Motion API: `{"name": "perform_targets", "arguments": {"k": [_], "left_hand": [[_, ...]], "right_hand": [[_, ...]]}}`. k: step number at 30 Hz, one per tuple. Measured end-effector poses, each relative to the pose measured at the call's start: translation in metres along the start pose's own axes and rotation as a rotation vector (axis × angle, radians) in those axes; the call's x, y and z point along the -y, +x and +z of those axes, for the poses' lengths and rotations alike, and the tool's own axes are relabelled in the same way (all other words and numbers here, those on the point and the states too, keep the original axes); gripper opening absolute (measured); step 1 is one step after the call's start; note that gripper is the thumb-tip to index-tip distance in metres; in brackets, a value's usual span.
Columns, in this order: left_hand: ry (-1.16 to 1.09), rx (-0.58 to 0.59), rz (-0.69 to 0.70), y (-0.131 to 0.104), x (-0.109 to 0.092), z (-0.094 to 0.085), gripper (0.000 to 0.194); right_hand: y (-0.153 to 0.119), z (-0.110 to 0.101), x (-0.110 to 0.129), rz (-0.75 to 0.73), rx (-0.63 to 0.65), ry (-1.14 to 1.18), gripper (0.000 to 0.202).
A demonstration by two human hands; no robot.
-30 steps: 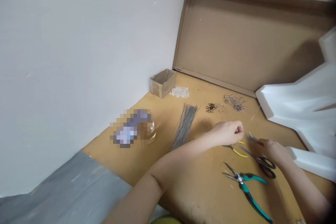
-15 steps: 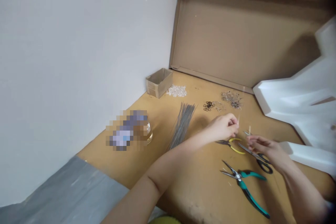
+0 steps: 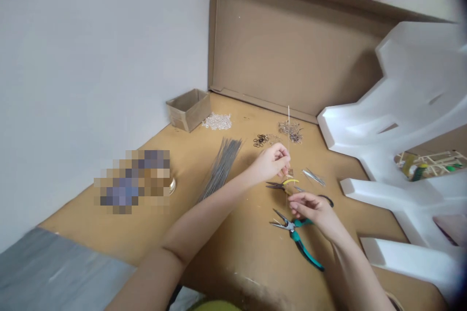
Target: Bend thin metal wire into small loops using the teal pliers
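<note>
My left hand (image 3: 274, 159) pinches a thin wire (image 3: 289, 129) that stands upright above its fingertips. Below it and to the right, my right hand (image 3: 305, 205) is closed, its fingertips pressed together; what they hold is too small to make out. Yellow-handled pliers (image 3: 284, 184) lie between the hands. Teal-handled pliers (image 3: 301, 243) rest open just below my right hand, which partly covers the scissors (image 3: 326, 200). Left of my left hand lies a bundle of grey wires (image 3: 222, 163). Black rings (image 3: 260, 141) and a pile of small metal pieces (image 3: 291, 131) are beyond the hands.
An open cardboard box (image 3: 189, 112) sits by the wall beside a pile of clear beads (image 3: 218, 121). White foam packing (image 3: 355, 126) stands on the right. A large cardboard panel (image 3: 292, 48) rises behind. Metal pieces (image 3: 314, 177) lie near the foam.
The view has shifted right, moving the scene leftward. My right hand is now lower relative to my left, over the scissors. The wire in my left hand now points straight up.
</note>
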State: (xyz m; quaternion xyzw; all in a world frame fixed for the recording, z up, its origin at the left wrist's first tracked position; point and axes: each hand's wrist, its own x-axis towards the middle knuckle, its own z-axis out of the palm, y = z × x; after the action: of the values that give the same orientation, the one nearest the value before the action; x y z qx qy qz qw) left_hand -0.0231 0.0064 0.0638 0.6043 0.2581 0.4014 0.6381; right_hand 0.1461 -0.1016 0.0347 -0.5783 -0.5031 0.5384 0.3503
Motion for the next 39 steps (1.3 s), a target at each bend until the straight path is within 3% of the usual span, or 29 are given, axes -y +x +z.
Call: {"name": "perform_targets", "arguments": {"k": [6,13,16,21,27,33,39], "left_hand": [[0.070,-0.022,0.100,-0.001,-0.001,0.009,0.008],[0.111,-0.079,0.131,0.004,0.005,0.021,0.011],[0.101,-0.059,0.126,0.008,0.008,0.027,0.012],[0.146,0.034,0.087,0.010,0.009,0.035,0.016],[0.423,0.133,0.012,0.006,0.010,0.037,0.024],[0.649,0.206,0.033,0.004,0.020,0.033,0.022],[0.469,0.149,-0.036,0.006,0.022,0.029,0.033]], "right_hand": [[0.008,-0.010,-0.011,0.037,0.100,0.031,0.030],[0.015,-0.015,-0.021,0.063,0.097,-0.021,0.031],[0.016,-0.014,-0.027,-0.017,0.082,-0.104,0.025],[0.016,-0.019,-0.033,-0.198,-0.058,-0.289,0.021],[0.020,-0.027,-0.039,-0.377,-0.207,-0.506,0.016],[0.028,-0.022,-0.050,-0.336,-0.160,-0.470,0.012],[0.027,-0.024,-0.050,-0.264,-0.183,-0.311,0.020]]}}
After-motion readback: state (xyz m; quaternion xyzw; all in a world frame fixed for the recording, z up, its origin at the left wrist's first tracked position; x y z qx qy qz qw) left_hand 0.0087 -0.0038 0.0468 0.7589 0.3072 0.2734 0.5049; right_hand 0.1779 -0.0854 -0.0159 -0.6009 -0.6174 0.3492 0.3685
